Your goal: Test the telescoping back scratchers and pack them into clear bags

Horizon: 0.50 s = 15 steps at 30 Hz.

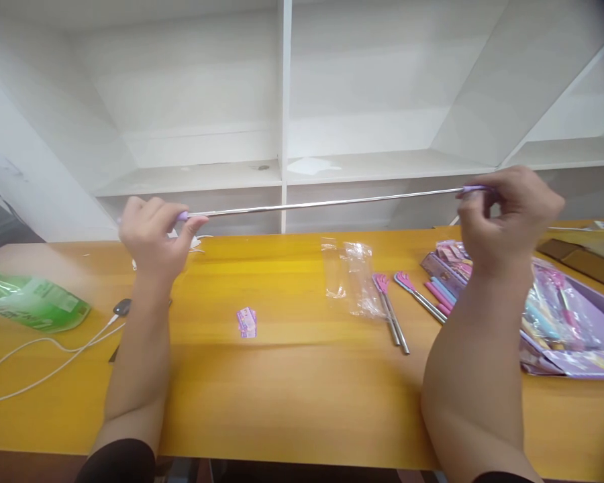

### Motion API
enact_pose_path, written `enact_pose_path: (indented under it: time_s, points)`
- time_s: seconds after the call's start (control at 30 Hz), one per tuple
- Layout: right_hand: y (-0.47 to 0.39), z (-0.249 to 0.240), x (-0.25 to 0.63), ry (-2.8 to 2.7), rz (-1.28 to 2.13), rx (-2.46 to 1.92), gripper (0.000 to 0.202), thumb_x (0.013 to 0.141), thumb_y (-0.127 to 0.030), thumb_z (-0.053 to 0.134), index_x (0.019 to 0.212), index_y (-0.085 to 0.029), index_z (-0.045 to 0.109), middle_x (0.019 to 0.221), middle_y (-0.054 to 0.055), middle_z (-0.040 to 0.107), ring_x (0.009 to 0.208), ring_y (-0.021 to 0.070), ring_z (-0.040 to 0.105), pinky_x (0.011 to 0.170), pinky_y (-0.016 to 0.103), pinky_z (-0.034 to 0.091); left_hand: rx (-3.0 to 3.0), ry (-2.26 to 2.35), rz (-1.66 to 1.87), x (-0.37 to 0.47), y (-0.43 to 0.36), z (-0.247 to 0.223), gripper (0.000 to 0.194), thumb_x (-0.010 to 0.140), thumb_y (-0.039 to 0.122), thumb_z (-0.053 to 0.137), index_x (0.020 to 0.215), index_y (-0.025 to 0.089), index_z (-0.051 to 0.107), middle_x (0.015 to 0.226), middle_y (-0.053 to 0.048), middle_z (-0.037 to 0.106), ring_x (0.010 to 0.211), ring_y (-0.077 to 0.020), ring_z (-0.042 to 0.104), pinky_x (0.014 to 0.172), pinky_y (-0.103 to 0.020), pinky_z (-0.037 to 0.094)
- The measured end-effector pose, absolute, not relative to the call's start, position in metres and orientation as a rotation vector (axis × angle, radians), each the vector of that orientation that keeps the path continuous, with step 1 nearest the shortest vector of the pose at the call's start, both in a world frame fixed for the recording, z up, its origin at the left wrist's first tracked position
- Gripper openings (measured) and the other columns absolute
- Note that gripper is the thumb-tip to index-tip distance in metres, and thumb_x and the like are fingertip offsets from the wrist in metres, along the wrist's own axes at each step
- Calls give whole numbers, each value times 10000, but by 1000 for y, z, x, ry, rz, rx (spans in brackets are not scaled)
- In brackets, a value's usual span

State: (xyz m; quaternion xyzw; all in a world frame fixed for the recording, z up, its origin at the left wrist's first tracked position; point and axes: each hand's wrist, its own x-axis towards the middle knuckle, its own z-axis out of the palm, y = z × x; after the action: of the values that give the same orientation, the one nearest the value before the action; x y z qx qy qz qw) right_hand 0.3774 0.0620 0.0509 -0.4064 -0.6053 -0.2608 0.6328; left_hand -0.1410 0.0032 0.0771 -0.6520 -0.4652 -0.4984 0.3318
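Note:
A telescopic back scratcher (327,202) is stretched out level above the table, its thin metal rod drawn long between my hands. My left hand (156,231) is closed around its purple left end. At the other end, my right hand (508,208) grips another purple part, mostly hidden by the fingers. Below and to the right lie metal rods with pink claw heads (381,283), apparently back scratchers too. Pink and blue handle tubes (439,294) are beside them, partly behind my right forearm.
A purple box (596,312) with wrapped pieces stands at the right. Clear plastic sleeves (336,268) and small purple cards (247,323) lie mid-table. On the left are a green bottle (35,302) lying down and a white cable (55,343). White shelving (284,100) rises behind.

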Motion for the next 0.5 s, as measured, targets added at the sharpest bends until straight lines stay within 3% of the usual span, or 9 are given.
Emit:
enact_pose_path:
  time_s: [0.17,0.5]
  points:
    - [55,53,334,-1571,-552,-805,70,817,-230,617,814,-254,683,743,18,613,529,119,418,557,334,360,-1719,-1263,-1326,-108,7,56,437,982,646,696,771,263,702,626,-44,514,731,-250,431,698,-397,285]
    - [47,56,324,-1597,-566,-827,110,896,-243,579,850,-257,678,764,33,637,526,114,384,559,339,342,-1759,-1255,-1353,-99,6,52,502,1002,700,663,771,255,695,638,-38,506,724,-238,407,708,-398,268]
